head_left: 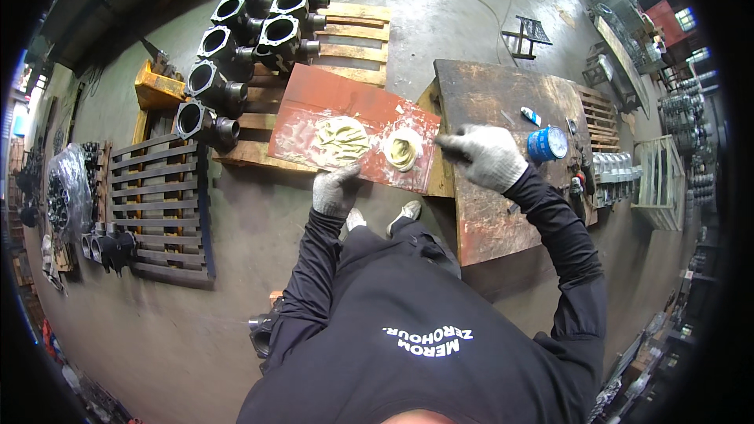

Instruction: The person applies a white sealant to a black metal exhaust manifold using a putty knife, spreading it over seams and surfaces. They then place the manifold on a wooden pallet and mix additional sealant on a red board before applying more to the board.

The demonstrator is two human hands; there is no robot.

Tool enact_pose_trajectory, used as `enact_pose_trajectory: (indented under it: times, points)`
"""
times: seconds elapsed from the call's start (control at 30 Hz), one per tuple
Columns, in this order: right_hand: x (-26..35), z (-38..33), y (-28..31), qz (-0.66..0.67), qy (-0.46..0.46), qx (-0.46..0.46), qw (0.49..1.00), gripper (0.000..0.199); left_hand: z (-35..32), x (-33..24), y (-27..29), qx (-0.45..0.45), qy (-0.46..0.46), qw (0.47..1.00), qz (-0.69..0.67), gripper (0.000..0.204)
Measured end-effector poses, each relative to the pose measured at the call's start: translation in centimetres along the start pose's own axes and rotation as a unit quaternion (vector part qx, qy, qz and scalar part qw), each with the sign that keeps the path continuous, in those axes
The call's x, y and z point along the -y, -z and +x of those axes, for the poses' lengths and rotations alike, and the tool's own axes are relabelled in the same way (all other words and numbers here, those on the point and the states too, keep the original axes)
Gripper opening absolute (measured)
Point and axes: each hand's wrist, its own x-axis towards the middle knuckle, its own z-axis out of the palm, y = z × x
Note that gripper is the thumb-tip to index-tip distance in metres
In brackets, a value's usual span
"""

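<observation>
A reddish-brown board [302, 98] bears a spread mound of cream-coloured putty [342, 140] and a smaller round heap of putty [402, 149]. My left hand [336, 191], in a pale knitted glove, is closed on the board's near edge with the thumb on top. Just beyond the board's right end, my gloved right hand [491, 159] is held above the worktable [495, 228]. Its fingers are closed; a dark, blurred end of something shows at them, too smeared to name. Near that hand stand a blue tin [547, 144] and a blue-and-white tube [531, 116].
Several black castings with round openings [280, 30] stand on a wooden pallet [357, 31] beyond the board. A slatted pallet [161, 204] lies on the left. Silvery metal parts [615, 169] and a pale frame crate [660, 180] stand right of the worktable. A small stool [528, 35] is farther off.
</observation>
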Motion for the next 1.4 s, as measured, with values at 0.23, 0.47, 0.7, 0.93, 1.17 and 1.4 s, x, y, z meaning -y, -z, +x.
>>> enact_pose_trajectory:
  times: [0.23, 0.47, 0.7, 0.93, 1.17, 1.4]
  points:
    - [0.6, 0.0, -0.1, -0.044, -0.066, 0.011, 0.997, 0.029, -0.2, -0.7, 0.2, 0.051, -0.203, 0.932, 0.296, 0.033]
    - [0.7, 0.4, 0.1, -0.013, -0.099, 0.132, 0.986, 0.027, -0.1, -1.0, -0.1, 0.021, -0.107, 0.985, 0.131, 0.030]
    - [0.8, 0.3, 0.4, 0.015, -0.010, 0.124, 0.992, 0.029, 0.0, 0.4, 0.2, 0.038, -0.175, 0.947, 0.268, 0.028]
    - [0.2, -0.1, 0.7, 0.033, 0.037, 0.024, 0.998, 0.026, 0.2, 1.3, 0.3, 0.008, 0.075, 0.994, -0.076, 0.031]
    - [0.2, -0.5, 0.6, -0.032, -0.056, 0.042, 0.997, 0.027, 0.2, 1.0, 0.8, 0.037, -0.235, 0.914, 0.328, 0.028]
    - [0.3, -0.8, 0.9, 0.000, -0.073, 0.132, 0.989, 0.027, 0.3, 0.2, 0.7, 0.033, -0.251, 0.903, 0.346, 0.025]
